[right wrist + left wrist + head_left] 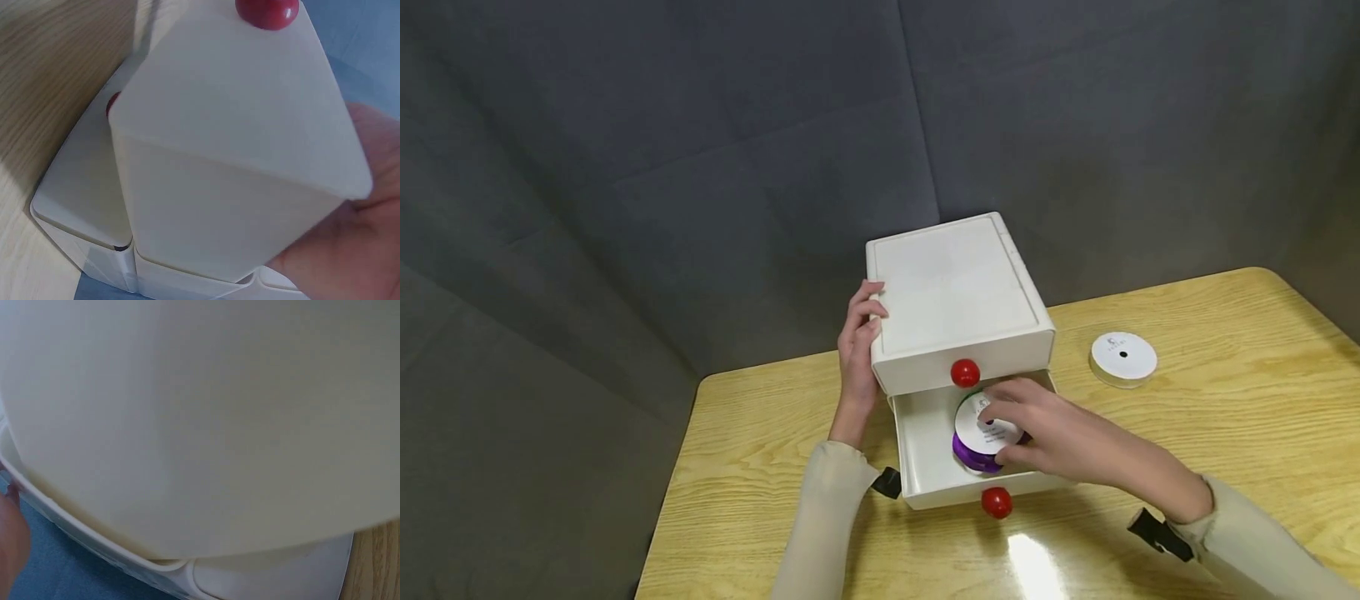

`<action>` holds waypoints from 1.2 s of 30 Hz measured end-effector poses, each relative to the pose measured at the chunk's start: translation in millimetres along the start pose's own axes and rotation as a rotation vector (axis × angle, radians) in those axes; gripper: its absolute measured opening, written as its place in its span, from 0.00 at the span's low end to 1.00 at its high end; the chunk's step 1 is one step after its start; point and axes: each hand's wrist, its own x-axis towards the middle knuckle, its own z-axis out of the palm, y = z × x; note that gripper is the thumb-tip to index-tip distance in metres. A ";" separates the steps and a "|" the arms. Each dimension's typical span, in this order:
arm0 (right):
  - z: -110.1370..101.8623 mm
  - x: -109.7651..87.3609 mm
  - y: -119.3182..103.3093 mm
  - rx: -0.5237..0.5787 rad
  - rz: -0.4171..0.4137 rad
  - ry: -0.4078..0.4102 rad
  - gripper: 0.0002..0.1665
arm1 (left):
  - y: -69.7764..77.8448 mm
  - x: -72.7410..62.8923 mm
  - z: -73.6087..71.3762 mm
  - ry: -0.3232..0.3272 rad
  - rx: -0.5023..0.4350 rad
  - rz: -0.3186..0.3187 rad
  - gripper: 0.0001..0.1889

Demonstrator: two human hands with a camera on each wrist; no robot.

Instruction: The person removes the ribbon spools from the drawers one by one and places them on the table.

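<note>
A small white drawer cabinet (951, 287) with red knobs stands on the table, its lower drawer (921, 437) pulled out. My left hand (859, 354) holds the cabinet's left side, fingers bent over the top edge. Inside the drawer, my right hand (1041, 427) grips a white-faced ribbon spool (981, 437) by its right side. Purple ribbon (973, 457) shows beneath that white face. In the left wrist view, pale surfaces hide most of the left hand (11, 547). White box shapes cover much of the right wrist view, with the right hand (350, 250) at its right edge.
Another white-faced spool (1123, 357) lies on the wooden table (1225, 375), right of the cabinet. The lower red knob (997, 502) sticks out from the drawer front. A dark cloth (737, 167) hangs behind the table.
</note>
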 end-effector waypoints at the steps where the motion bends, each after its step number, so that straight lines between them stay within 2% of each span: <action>1: -0.2 1.1 0.8 0.004 0.005 -0.013 0.19 | -0.3 0.0 0.2 -0.001 -0.002 -0.001 0.11; 9: -2.3 9.9 6.2 0.031 0.020 -0.113 0.25 | -1.9 0.9 2.6 0.002 -0.012 0.014 0.11; 14: -1.4 12.9 8.5 0.038 0.000 -0.143 0.27 | -2.7 0.9 2.2 0.002 -0.017 0.022 0.10; 21: 4.3 14.9 11.2 0.003 -0.069 -0.134 0.30 | -1.3 -0.4 1.2 0.004 -0.017 0.010 0.10; 28: 8.4 16.9 12.1 -0.046 -0.089 -0.104 0.33 | -0.9 -0.6 0.8 0.003 -0.008 0.032 0.10; 36: 7.2 18.1 14.1 -0.150 -0.167 -0.112 0.38 | 0.3 -1.0 1.4 0.005 -0.022 0.030 0.11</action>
